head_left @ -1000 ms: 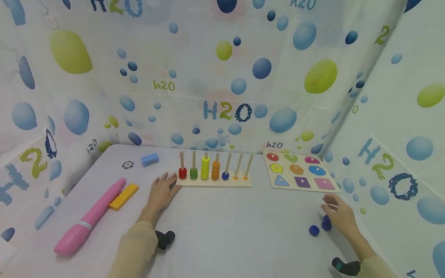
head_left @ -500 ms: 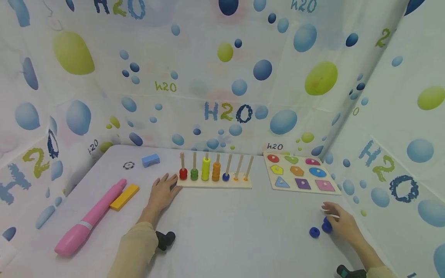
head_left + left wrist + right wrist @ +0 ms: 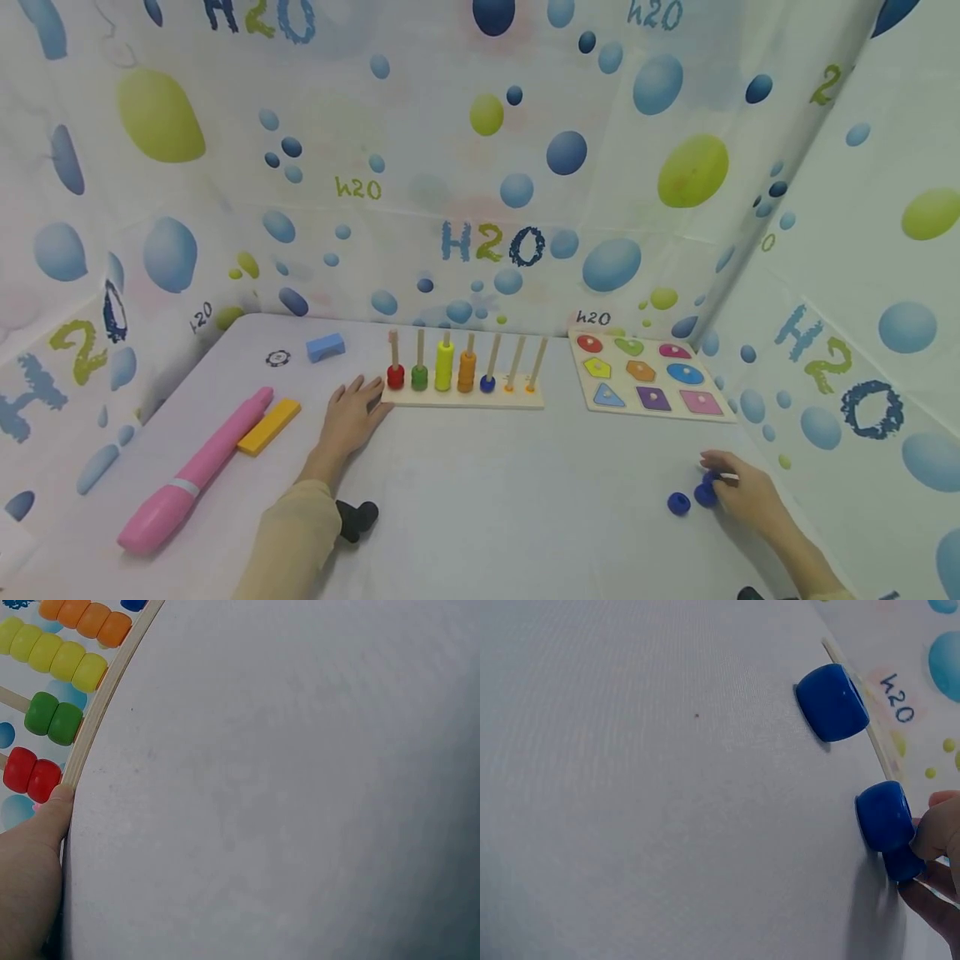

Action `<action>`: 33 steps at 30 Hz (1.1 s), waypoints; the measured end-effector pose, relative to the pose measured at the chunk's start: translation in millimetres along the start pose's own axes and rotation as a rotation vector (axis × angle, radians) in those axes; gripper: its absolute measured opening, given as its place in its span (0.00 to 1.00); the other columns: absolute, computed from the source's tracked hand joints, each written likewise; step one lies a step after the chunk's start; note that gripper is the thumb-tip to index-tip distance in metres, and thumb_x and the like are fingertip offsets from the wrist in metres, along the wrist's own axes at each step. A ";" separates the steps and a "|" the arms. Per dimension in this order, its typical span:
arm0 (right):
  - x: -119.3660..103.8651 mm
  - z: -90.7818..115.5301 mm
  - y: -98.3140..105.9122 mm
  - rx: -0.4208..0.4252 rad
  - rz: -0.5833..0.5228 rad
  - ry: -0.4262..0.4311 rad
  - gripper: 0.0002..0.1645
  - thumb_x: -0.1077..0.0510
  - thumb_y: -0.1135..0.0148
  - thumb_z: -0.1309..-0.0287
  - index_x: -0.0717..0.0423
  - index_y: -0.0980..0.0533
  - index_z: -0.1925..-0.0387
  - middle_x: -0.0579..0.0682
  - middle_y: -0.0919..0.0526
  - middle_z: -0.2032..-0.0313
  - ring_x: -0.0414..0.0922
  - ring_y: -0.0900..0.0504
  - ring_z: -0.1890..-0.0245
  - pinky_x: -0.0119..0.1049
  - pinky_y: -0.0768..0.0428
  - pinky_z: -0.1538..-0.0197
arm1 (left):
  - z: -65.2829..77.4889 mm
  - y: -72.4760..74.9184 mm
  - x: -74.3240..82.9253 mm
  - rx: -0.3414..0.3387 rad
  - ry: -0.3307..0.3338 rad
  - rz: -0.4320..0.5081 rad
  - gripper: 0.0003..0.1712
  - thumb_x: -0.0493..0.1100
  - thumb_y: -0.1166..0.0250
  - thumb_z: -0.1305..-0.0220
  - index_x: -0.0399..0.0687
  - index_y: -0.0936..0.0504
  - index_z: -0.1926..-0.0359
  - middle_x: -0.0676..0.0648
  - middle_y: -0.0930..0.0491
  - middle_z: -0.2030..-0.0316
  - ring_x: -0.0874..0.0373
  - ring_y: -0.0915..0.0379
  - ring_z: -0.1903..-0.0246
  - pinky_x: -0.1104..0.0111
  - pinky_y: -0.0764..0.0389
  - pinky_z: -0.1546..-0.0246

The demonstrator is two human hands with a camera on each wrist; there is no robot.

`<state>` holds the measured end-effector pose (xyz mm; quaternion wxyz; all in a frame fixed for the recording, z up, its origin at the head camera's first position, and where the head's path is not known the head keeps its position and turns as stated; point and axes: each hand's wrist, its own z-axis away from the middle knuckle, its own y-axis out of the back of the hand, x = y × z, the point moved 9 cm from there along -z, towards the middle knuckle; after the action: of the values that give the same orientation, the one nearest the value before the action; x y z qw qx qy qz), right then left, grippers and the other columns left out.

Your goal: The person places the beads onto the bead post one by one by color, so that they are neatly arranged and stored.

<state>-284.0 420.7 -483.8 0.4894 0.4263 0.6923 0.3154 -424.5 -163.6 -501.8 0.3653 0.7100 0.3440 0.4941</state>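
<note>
In the head view my left hand rests at the left end of a wooden bead stacker; its thumb touches the base edge in the left wrist view. Upright pegs carry red beads, green beads, yellow beads, orange beads and one blue bead. At the right, my right hand pinches a blue bead between thumb and fingers, partly hidden. A second blue bead sits right beside it, and a third blue bead lies apart on the table.
A shape puzzle board lies at the back right. On the left are a pink pen-shaped object, a yellow block, a blue block and a black-and-white disc. Patterned curtains enclose the white table.
My right hand has moved down slightly toward the person and closed its fingers on a blue bead. The left hand stays at the stacker's end.
</note>
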 end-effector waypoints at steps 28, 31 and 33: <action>-127.2 -90.7 -15.7 0.119 -0.208 0.257 0.24 0.71 0.36 0.48 0.65 0.28 0.48 0.58 0.18 0.58 0.54 0.18 0.57 0.44 0.19 0.56 | 1.3 -1.5 1.5 -0.012 0.011 0.005 0.33 0.52 0.40 0.35 0.37 0.33 0.35 0.38 0.35 0.36 0.38 0.53 0.32 0.43 0.58 0.34; -159.6 -107.4 -16.2 0.127 -0.247 0.303 0.23 0.71 0.35 0.48 0.66 0.28 0.48 0.58 0.18 0.59 0.53 0.18 0.56 0.45 0.19 0.56 | 1.7 -0.1 1.4 -0.012 0.018 0.002 0.33 0.53 0.40 0.35 0.37 0.32 0.35 0.38 0.34 0.36 0.38 0.53 0.32 0.43 0.58 0.34; -178.2 -117.9 -17.0 0.137 -0.257 0.331 0.23 0.70 0.35 0.48 0.66 0.28 0.48 0.57 0.18 0.58 0.53 0.19 0.56 0.44 0.19 0.55 | 1.7 0.6 1.4 -0.012 0.021 -0.003 0.33 0.53 0.40 0.35 0.37 0.32 0.36 0.38 0.34 0.36 0.38 0.53 0.32 0.43 0.58 0.34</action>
<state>-372.3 250.7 -387.6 0.3750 0.3094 0.8316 0.2684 -422.4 -163.0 -501.1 0.3667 0.7021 0.3457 0.5031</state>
